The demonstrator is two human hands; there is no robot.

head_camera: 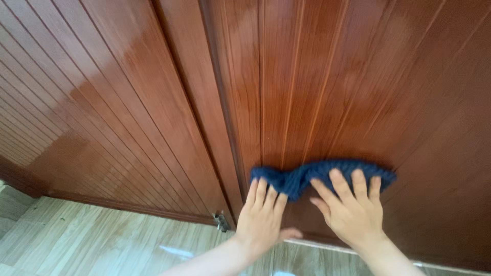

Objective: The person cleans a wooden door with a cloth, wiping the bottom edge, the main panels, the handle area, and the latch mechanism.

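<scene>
Both the left hand (262, 214) and right hand (353, 209) lay flat, fingers spread, pressing a dark blue cloth (319, 174) against the reddish wooden door (327, 76) near its bottom edge, mid-wipe; sliding it onward seemed next.

Bright, even daylight. Soft pale glare streaks the glossy reddish-brown grooved wooden door (327, 82) toward twelve and ten o'clock; a sheen lies on the pale wood-plank floor (102, 240) at seven. Lines bow at the edges; mild softness throughout.
</scene>
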